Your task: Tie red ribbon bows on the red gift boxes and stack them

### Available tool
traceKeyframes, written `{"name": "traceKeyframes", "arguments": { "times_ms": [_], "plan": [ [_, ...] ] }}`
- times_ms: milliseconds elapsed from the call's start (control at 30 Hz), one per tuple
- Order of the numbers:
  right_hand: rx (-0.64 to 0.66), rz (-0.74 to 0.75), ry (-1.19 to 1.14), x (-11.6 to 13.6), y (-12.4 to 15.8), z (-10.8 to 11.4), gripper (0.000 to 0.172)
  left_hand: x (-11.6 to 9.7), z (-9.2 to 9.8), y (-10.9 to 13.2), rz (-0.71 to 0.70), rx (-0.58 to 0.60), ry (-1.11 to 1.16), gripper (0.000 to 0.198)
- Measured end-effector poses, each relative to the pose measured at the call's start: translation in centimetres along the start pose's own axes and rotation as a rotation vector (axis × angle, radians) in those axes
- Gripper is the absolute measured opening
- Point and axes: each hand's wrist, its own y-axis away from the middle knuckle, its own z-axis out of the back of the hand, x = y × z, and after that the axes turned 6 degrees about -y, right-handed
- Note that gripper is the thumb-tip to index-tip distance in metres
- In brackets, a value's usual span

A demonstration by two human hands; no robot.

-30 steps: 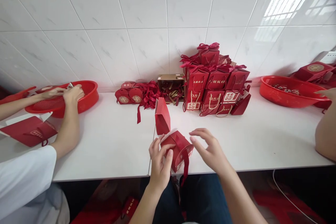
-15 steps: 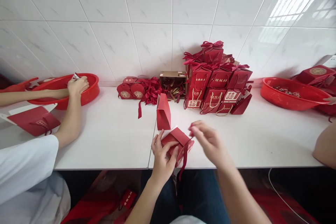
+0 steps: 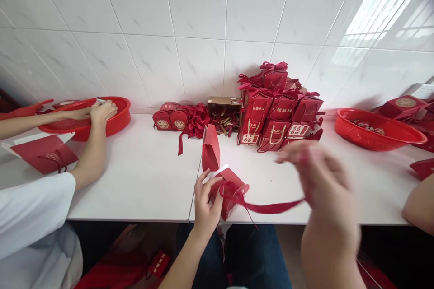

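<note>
My left hand (image 3: 205, 201) grips a small red gift box (image 3: 231, 189) at the near edge of the white table (image 3: 142, 176). A dark red ribbon (image 3: 267, 208) runs from the box out to the right. My right hand (image 3: 320, 178) is smeared by motion to the right of the box, closed around the ribbon's far end. A folded red bag (image 3: 210, 148) stands upright just behind the box.
Stacked red gift boxes with bows (image 3: 280, 108), a cardboard box (image 3: 224, 112) and loose ribbons (image 3: 193, 122) line the tiled wall. Red baskets stand at left (image 3: 118, 119) and right (image 3: 376, 131). A person in white at left reaches into the left basket; another person's arm (image 3: 418, 207) rests at right.
My right hand has swept from the box out to the right, pulling the ribbon taut. My left hand stays on the box. The person at left keeps both hands in the basket.
</note>
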Motion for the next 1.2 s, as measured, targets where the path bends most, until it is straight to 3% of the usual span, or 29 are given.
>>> {"name": "traceKeyframes", "arguments": {
  "times_ms": [133,233,367,700,800,900,1033,1200],
  "plan": [
    [0.461,-0.215,0.098,-4.5,-1.9,-4.0,0.041,-0.1,0.6,-1.1,0.043,0.078,0.111,0.030],
    [0.603,-0.313,0.151,-8.0,-2.3,-6.4,0.040,-0.1,1.0,-1.4,0.109,0.105,0.154,0.033],
    [0.644,-0.320,0.154,-10.1,-2.3,-7.6,0.038,0.2,1.2,-1.3,0.138,0.114,0.154,0.032],
    [0.761,-0.320,0.018,-10.0,-2.8,-7.8,0.042,-0.1,1.6,-0.1,0.059,0.126,0.077,0.030],
    [0.807,-0.364,-0.013,-10.0,-3.0,-7.6,0.043,-0.5,1.8,0.4,0.160,0.110,0.131,0.037],
    [0.843,-0.382,-0.025,-10.2,-3.1,-7.4,0.043,-0.8,2.0,-0.3,0.373,0.093,0.284,0.039],
    [0.890,-0.381,-0.060,-10.4,-3.0,-7.4,0.041,-1.2,2.2,-2.6,0.576,0.270,0.492,0.034],
    [0.889,-0.362,-0.032,-10.2,-3.2,-7.7,0.039,-0.8,2.1,-4.3,0.470,0.378,0.467,0.027]
  ]
}}
